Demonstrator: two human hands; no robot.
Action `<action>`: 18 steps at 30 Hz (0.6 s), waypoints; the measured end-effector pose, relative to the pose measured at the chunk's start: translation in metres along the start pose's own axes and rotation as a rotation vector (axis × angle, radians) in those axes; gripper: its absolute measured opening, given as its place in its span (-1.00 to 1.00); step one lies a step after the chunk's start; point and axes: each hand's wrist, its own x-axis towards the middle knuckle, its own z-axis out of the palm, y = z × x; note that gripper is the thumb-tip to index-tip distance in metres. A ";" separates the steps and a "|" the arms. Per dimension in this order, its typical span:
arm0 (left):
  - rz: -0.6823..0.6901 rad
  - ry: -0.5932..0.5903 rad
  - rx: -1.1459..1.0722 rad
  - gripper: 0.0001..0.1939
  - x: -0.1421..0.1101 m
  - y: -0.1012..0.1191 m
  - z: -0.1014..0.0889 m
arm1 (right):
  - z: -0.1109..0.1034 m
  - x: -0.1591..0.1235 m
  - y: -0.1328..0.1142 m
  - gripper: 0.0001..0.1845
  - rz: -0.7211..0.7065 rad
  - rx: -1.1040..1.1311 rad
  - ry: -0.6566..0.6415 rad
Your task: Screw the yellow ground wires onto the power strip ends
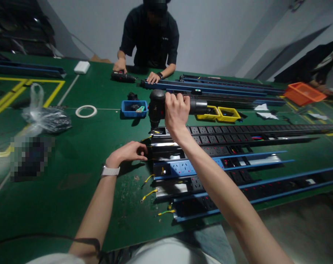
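Observation:
My right hand (177,112) is wrapped round the grip of a black cordless drill (156,106). The drill points down, its tip at the left end of the farthest near-side socket strip (202,130). My left hand (131,151) rests low over the table by the left ends of the strips. Its fingers are curled towards the thumb, and what they hold, if anything, is lost in shadow. Beside it lie further power strips, one with blue sockets (184,167). Short yellow-green wires (149,195) with ring ends stick out from several strips.
Across the green table (86,205) a co-worker (152,36) holds another drill (122,76) over blue rails (199,88). Between us stand a blue bin (134,109), yellow bins (228,114) and a tape roll (86,111). A plastic bag (46,119) lies left, an orange basket (304,94) right.

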 end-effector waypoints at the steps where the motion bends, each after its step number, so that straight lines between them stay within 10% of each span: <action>1: 0.016 0.051 -0.002 -0.57 0.000 0.000 -0.002 | -0.001 -0.001 0.000 -0.59 0.002 -0.010 -0.009; 8: -0.073 0.708 0.153 -0.60 0.020 -0.040 0.015 | -0.003 -0.003 0.001 -0.58 0.009 -0.002 -0.031; 18: -0.144 0.765 0.166 -0.73 0.034 -0.062 0.039 | -0.002 -0.006 0.003 -0.59 0.013 -0.022 -0.014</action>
